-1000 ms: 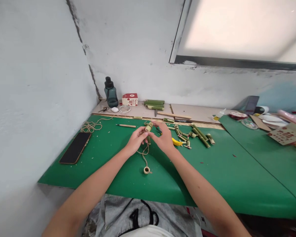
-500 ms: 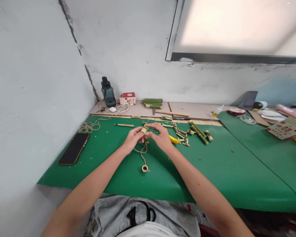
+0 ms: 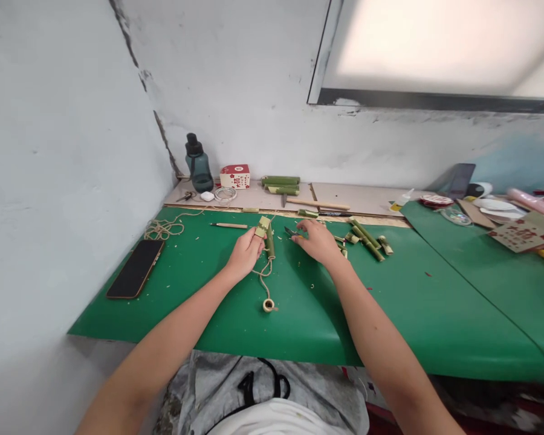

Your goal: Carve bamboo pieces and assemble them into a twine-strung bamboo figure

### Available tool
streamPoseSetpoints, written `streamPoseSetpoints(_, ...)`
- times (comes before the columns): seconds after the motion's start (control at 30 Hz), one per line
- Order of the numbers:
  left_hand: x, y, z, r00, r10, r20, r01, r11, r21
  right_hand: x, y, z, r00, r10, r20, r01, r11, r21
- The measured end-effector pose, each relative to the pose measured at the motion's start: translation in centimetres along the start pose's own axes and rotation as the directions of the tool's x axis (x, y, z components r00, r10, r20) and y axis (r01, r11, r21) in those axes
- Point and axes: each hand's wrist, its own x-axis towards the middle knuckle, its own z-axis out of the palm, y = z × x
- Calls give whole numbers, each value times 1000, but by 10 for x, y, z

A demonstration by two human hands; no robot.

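Observation:
My left hand (image 3: 246, 254) is closed around a short, pale green bamboo piece (image 3: 262, 227), which tilts up out of its fingers. Close beside it, a longer green bamboo tube (image 3: 271, 244) lies on the green tabletop. A twine cord (image 3: 265, 284) runs from near the tube's lower end to a small bamboo ring (image 3: 268, 305). To the right, my right hand (image 3: 317, 238) grips a yellow-handled tool with a dark tip (image 3: 292, 232); most of its handle is hidden by the fingers, so its exact kind cannot be made out.
A phone (image 3: 136, 269) and coiled twine (image 3: 163, 228) lie at left, with a pencil-like wooden tool (image 3: 229, 226) nearer the middle. Behind are a bottle (image 3: 199, 166), a box (image 3: 235, 177) and a hammer (image 3: 317, 204). Cut bamboo pieces (image 3: 367, 241) lie at right.
My right hand has left the bamboo piece, moved right and picked up the yellow-handled tool from the table. My left hand keeps the piece, now alone.

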Motion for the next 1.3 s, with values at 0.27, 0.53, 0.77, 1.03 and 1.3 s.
streamPoseSetpoints(0.27, 0, -4, -2, 991, 127, -49, -114, 970, 214, 2, 14, -2, 956, 154, 248, -110, 977, -183)
streamPoseSetpoints(0.53, 1, 1, -10, 968, 228, -108, -93, 720, 688, -7, -18, -8, 997, 69, -17, -70, 996, -59)
streamPoseSetpoints(0.77, 3, 2, -13, 979, 171, -108, 7, 507, 862, -24, -60, -5, 986, -163, -11, 164, 980, 109)
streamPoseSetpoints(1.03, -1, 10, -12, 986, 161, -47, -16, 374, 927, -28, -67, 6, 976, -214, 31, 209, 970, 121)
streamPoseSetpoints(1.3, -2, 7, -13, 975, 220, -42, -48, 389, 920, -29, -66, -1, 966, -251, 64, 236, 953, 189)
